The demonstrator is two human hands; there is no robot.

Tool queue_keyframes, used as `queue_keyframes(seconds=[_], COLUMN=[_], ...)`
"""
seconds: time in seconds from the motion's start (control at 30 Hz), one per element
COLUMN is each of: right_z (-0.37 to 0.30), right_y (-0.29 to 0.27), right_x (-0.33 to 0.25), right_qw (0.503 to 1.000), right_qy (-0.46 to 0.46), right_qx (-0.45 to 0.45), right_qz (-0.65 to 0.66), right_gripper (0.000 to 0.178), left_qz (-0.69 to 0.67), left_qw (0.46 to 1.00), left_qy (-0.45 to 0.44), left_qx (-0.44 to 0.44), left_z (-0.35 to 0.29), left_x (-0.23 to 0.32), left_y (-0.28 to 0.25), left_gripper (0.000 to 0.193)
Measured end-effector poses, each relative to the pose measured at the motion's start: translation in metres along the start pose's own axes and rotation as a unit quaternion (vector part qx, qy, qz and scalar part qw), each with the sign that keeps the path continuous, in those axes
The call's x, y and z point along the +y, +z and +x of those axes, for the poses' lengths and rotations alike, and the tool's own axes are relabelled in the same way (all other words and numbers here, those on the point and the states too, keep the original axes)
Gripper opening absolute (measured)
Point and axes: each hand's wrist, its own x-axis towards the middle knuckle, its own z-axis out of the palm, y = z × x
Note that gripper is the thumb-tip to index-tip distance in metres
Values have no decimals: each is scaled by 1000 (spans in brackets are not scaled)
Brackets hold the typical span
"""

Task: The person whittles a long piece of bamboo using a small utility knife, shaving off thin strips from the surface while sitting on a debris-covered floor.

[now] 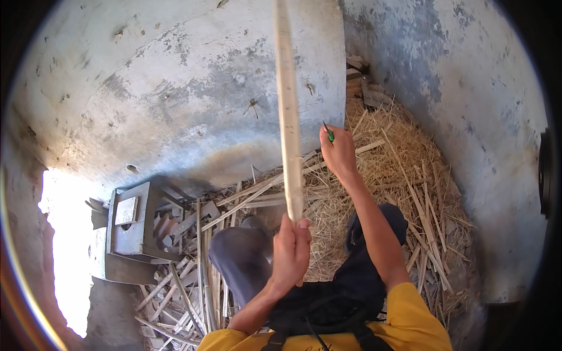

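My left hand [290,248] is closed round the lower end of a long, pale wooden strip [288,117]. The strip rises steeply in front of me and runs out of the top of the view; small dark marks show along its face. To the right of it, apart from the strip, my right hand [338,153] is closed on a small green tool [331,136] with a thin, dark pointed tip. Most of that tool is hidden in the fist, so its exact kind is unclear.
Straw-like shavings [380,169] cover the floor ahead and to the right, with loose strips [430,228] among them. A grey box-like wooden stand [133,219] is at the left, beside more strips [202,263]. Worn walls [193,88] close in ahead and at the right.
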Motion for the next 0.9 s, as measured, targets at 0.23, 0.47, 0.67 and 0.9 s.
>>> queue_keyframes(seconds=[0.23, 0.47, 0.67, 0.9], right_z=[-56, -62, -53, -47], right_y=[-14, -12, -10, -12], right_x=[-38, -50, -43, -45], right_qw=[984, 977, 985, 980], right_qy=[-163, -201, -173, -197], right_qx=[-62, -54, -14, 27], right_qz=[15, -36, -7, -24], right_gripper=[11, 15, 19, 13], left_qz=[-18, 29, 11, 50], left_qw=[1000, 1000, 1000, 998], left_qy=[12, 2, 6, -10], left_qx=[13, -6, -12, -30], left_z=[8, 9, 9, 4], left_x=[-8, -8, -6, 0], left_y=[-7, 2, 7, 2], left_gripper=[22, 21, 24, 23])
